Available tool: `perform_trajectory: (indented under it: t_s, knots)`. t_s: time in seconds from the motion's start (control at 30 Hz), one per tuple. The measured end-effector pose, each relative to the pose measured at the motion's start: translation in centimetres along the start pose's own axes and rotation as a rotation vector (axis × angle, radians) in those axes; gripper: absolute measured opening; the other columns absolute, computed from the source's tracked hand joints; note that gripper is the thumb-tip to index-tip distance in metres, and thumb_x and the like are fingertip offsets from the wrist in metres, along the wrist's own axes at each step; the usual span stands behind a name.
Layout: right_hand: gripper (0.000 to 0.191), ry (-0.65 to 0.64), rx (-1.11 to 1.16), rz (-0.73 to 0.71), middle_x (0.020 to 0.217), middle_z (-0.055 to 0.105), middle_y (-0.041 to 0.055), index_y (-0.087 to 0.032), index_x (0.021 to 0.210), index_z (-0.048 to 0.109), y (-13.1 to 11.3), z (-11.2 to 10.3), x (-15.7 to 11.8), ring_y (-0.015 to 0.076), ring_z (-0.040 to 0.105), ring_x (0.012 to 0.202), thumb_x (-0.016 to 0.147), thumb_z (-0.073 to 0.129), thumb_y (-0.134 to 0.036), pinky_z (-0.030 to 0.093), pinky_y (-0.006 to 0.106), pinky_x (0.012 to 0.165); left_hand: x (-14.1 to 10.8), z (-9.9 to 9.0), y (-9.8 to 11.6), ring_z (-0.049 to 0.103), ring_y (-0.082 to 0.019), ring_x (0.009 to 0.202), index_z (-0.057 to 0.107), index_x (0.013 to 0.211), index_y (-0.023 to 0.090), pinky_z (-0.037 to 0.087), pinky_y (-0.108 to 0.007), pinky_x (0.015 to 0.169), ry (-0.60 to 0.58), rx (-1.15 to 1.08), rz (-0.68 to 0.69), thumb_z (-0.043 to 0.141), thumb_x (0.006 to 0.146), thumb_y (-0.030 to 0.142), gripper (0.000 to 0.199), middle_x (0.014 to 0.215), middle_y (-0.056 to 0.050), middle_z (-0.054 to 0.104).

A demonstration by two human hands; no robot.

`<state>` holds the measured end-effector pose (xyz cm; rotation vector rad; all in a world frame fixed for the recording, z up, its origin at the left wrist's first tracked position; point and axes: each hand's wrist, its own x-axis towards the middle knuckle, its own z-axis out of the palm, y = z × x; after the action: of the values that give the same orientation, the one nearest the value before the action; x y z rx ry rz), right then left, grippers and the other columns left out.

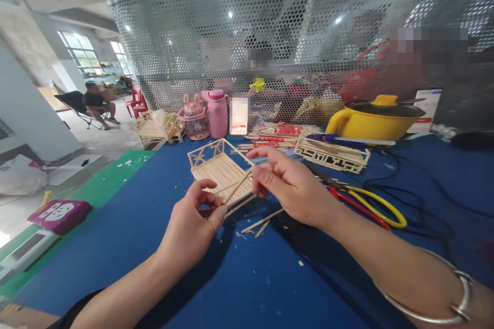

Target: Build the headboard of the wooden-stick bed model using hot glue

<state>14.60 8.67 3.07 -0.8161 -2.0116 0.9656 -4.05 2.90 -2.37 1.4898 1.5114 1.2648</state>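
Between my two hands a thin wooden stick (240,186) slants over a small frame built of sticks (210,168). The frame has a slatted floor and low railings with crossed pieces. My left hand (198,216) is closed on the stick's lower end, close to the frame's near edge. Thumb and fingers of my right hand (287,182) pinch near its upper end, by the frame's right corner. Whether either hand also touches the frame is hard to make out. Loose stick pieces (262,222) lie on the blue tabletop (247,277) below my right hand.
Red-handled pliers (360,209) and yellow-handled scissors (382,203) lie right, near dark cables. Behind stand another stick frame (334,154), stick bundles (278,133), a yellow pot (370,121), a phone (239,115) and a pink bottle (218,115). A purple box (59,214) sits left.
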Motion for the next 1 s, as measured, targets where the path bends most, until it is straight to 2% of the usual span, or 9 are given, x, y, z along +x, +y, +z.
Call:
perform_trajectory:
  t_s: [0.17, 0.3, 0.4, 0.47, 0.57, 0.73, 0.83, 0.9, 1.0]
  knots:
    - [0.027, 0.112, -0.103, -0.047, 0.066, 0.056, -0.0010, -0.018, 0.105, 0.052, 0.0, -0.5, 0.3, 0.0134, 0.054, 0.060, 0.089, 0.044, -0.038, 0.046, 0.028, 0.057, -0.1, 0.0, -0.1, 0.058, -0.012, 0.067, 0.042, 0.103, 0.025, 0.048, -0.024, 0.064, 0.001, 0.025, 0.009, 0.060, 0.075, 0.022, 0.033, 0.074, 0.005, 0.059]
    - [0.034, 0.188, -0.441, -0.280, 0.106, 0.058, 0.0084, -0.017, 0.107, 0.057, 0.8, -0.7, 0.4, 0.0206, 0.054, 0.101, 0.073, 0.051, -0.014, 0.042, 0.036, 0.091, 0.0, 0.2, 0.0, 0.059, -0.012, 0.066, 0.043, 0.104, 0.024, 0.048, -0.025, 0.063, -0.006, 0.049, 0.019, 0.059, 0.075, 0.023, 0.033, 0.074, 0.005, 0.060]
    - [0.050, 0.119, -0.518, -0.261, 0.125, 0.052, 0.0098, -0.018, 0.110, 0.058, 1.8, -1.1, 0.4, 0.0228, 0.047, 0.118, 0.063, 0.045, -0.006, 0.039, 0.037, 0.096, 0.0, 0.1, -0.1, 0.060, -0.012, 0.066, 0.043, 0.105, 0.024, 0.048, -0.025, 0.064, -0.010, 0.048, 0.008, 0.059, 0.075, 0.023, 0.034, 0.075, 0.004, 0.060]
    - [0.049, 0.039, -0.497, -0.141, 0.118, 0.059, 0.0080, -0.019, 0.111, 0.058, 2.2, -1.4, 0.3, 0.0216, 0.055, 0.107, 0.065, 0.046, -0.007, 0.045, 0.034, 0.086, 0.1, -0.1, -0.2, 0.060, -0.012, 0.067, 0.042, 0.105, 0.024, 0.048, -0.025, 0.065, -0.025, 0.048, 0.010, 0.059, 0.075, 0.023, 0.034, 0.076, 0.004, 0.060]
    - [0.037, -0.030, -0.459, -0.036, 0.090, 0.066, 0.0024, -0.020, 0.103, 0.059, 2.3, -1.9, 0.2, 0.0162, 0.061, 0.081, 0.070, 0.046, -0.010, 0.047, 0.029, 0.072, 0.2, -0.3, -0.3, 0.060, -0.012, 0.069, 0.042, 0.105, 0.024, 0.048, -0.026, 0.068, -0.054, 0.043, 0.019, 0.059, 0.075, 0.022, 0.034, 0.075, 0.004, 0.060]
    - [0.026, 0.091, -0.590, 0.068, 0.071, 0.063, -0.0002, -0.019, 0.094, 0.059, 1.3, -2.7, -1.3, 0.0122, 0.055, 0.060, 0.073, 0.046, -0.012, 0.040, 0.025, 0.056, 0.5, -0.6, -0.1, 0.060, -0.012, 0.067, 0.043, 0.105, 0.023, 0.048, -0.027, 0.066, -0.060, 0.035, 0.012, 0.060, 0.075, 0.024, 0.034, 0.076, 0.004, 0.061]
    - [0.013, -0.101, -0.785, 0.077, 0.067, 0.065, 0.0001, -0.021, 0.075, 0.062, 0.6, -2.1, -2.9, 0.0139, 0.057, 0.061, 0.076, 0.049, -0.019, 0.038, 0.026, 0.056, 0.7, -0.9, 0.3, 0.060, -0.013, 0.064, 0.044, 0.105, 0.022, 0.048, -0.026, 0.064, -0.032, 0.016, 0.011, 0.061, 0.073, 0.026, 0.036, 0.074, 0.005, 0.061]
    - [0.016, -0.327, -0.853, 0.026, 0.075, 0.070, 0.0012, -0.023, 0.077, 0.065, 0.3, -0.9, -3.6, 0.0169, 0.063, 0.071, 0.077, 0.050, -0.020, 0.040, 0.027, 0.061, 0.8, -1.2, 0.6, 0.061, -0.013, 0.064, 0.043, 0.105, 0.022, 0.047, -0.026, 0.062, -0.016, 0.005, 0.007, 0.062, 0.073, 0.025, 0.037, 0.073, 0.005, 0.062]
    - [0.019, -0.474, -0.989, 0.001, 0.082, 0.072, 0.0050, -0.022, 0.084, 0.066, 0.6, 1.2, -3.5, 0.0217, 0.067, 0.077, 0.079, 0.048, -0.019, 0.041, 0.029, 0.060, 1.2, -1.5, 0.8, 0.060, -0.012, 0.064, 0.043, 0.105, 0.022, 0.047, -0.025, 0.062, -0.008, -0.012, 0.009, 0.062, 0.073, 0.024, 0.037, 0.073, 0.006, 0.062]
